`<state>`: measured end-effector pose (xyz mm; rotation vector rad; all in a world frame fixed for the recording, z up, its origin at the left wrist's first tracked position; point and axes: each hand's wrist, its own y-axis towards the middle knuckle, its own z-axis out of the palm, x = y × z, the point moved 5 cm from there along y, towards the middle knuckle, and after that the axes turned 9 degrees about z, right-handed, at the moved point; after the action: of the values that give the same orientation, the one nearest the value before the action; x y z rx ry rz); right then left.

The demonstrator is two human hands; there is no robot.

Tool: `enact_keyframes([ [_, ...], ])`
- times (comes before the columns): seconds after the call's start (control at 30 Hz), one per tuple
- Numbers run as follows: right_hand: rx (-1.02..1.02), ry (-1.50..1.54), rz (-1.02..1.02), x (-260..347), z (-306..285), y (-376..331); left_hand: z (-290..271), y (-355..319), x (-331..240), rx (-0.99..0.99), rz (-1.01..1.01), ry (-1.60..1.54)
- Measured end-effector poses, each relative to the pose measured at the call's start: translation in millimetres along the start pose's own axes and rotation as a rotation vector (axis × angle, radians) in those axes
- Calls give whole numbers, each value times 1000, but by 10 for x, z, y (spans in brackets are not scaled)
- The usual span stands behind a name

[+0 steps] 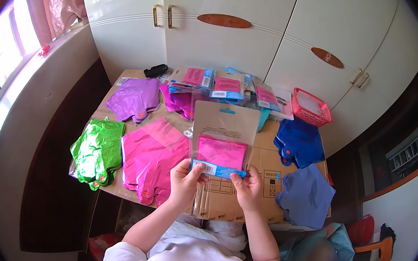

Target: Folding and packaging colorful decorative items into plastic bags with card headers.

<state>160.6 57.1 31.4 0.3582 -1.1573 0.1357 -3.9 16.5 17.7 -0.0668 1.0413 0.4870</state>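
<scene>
Pink foil [222, 153] shows inside a flat, clear-looking plastic packet [225, 123] with a blue strip along its bottom, which we hold up over the table's near half, around mid-width. Our left hand [185, 179] pinches its lower left corner and our right hand [248, 186] its lower right, both closed firmly, thumbs on the front; we cannot see all the fingers behind. Since only the bottom is gripped, the packet could flop or twist if one thumb slid on the slick plastic. Shiny green foil shapes [96, 146] at the table's near left corner and glossy hot-pink ones [148, 149] along its near edge could slip off if our forearm brushed them. Stacked packets [226, 85] by the far edge could slide if bumped.
</scene>
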Motion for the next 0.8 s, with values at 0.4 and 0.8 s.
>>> enact_keyframes([
  [0.4, -3, 166, 94, -43, -82, 16, 32, 3, 114, 115, 73, -39],
  [0.8, -242, 66, -9, -86, 21, 2, 101, -70, 178, 79, 85, -107],
])
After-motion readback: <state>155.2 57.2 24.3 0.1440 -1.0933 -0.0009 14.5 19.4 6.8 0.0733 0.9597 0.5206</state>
